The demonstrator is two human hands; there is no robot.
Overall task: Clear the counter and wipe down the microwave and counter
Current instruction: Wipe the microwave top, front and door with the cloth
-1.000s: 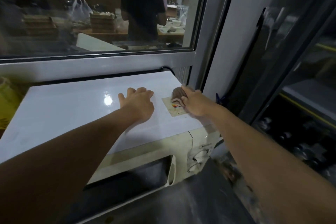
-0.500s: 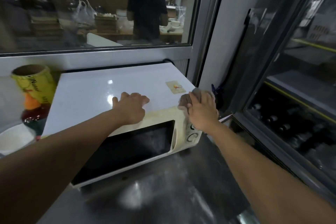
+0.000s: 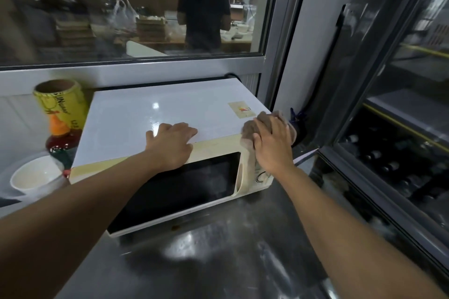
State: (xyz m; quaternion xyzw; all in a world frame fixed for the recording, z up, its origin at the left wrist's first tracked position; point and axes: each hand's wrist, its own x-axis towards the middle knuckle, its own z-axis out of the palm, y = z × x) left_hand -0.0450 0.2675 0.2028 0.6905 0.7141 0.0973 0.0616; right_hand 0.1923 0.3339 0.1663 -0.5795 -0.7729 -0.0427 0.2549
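A cream microwave (image 3: pixel 136 116) with a dark glass door stands on the steel counter (image 3: pixel 218 262) under a window. My left hand (image 3: pixel 171 144) rests on the front edge of its white top, fingers curled loosely over the lip. My right hand (image 3: pixel 273 145) presses a brown cloth (image 3: pixel 250 130) against the microwave's top right front corner, above the control panel. The hand covers most of the cloth and the knobs.
Left of the microwave stand a yellow cardboard tube (image 3: pixel 60 104), a sauce bottle with an orange cap (image 3: pixel 60 138) and a white bowl (image 3: pixel 36 175). A glass-door fridge (image 3: pixel 401 128) fills the right side. Behind the window a person (image 3: pixel 204 14) stands at a table.
My right hand has slid the cloth from the sticker on the top down to the front right corner. The view pulled back, showing the microwave door and counter.
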